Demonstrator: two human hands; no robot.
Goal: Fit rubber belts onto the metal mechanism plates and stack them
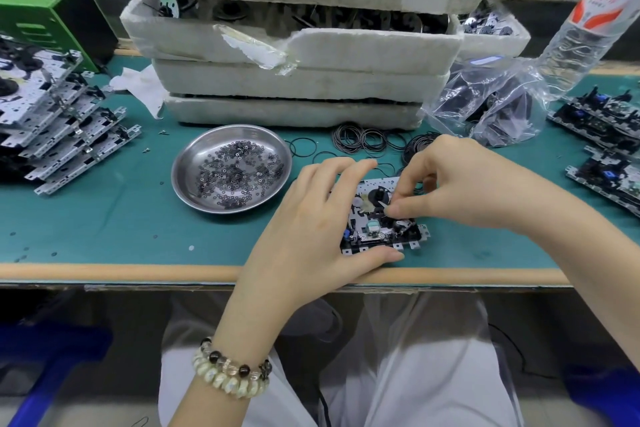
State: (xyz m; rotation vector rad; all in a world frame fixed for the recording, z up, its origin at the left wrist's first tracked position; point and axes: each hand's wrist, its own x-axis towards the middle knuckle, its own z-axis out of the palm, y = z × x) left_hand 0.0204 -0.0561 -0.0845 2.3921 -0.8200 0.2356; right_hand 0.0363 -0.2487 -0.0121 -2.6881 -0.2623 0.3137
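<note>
Mechanism plate (375, 229) lies flat on the green mat (104, 218), near the bench's front edge, centre. My left hand (311, 218) grips its left side, thumb along the near edge, fingers curled over the far corner. Right hand (450, 184) is pinched tight, thumb and fingertips on a part at the plate's middle; can't tell if a belt is in the pinch. Loose rubber belts (374, 142) lie just behind. Steel dish (187, 163) of small washers to the left. Stack of plates (62, 128) at far left, more plates (602, 135) at right, foam trays (294, 80) behind.
</note>
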